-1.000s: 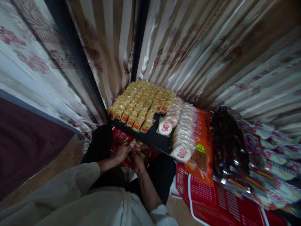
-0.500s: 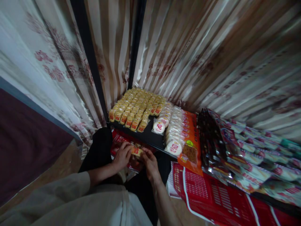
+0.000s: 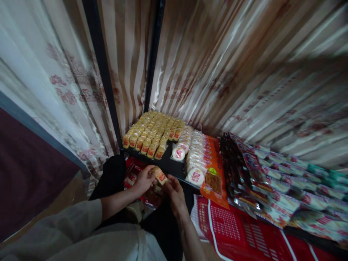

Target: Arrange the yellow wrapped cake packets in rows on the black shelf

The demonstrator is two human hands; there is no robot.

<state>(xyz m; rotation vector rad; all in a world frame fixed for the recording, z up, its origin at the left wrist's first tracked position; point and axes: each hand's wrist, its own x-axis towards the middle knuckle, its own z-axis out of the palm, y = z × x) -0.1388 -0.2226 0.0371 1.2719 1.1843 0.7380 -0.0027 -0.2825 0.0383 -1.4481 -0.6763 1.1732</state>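
Here, the left hand and right hand together gripped a small, glossy, plastic-wrapped yellow cake with a red label.

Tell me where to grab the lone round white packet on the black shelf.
Probably pinch its near wrapper edge, coming from the front: the round white packet lies flat, hemmed by yellow packets left and the white row right.

The left hand is curled shut, thumb on top, its forearm running back toward 8 o'clock. The right hand lies just beside it at 4 o'clock (back up, fingertips close to the left's), forearm trailing toward 5 o'clock.
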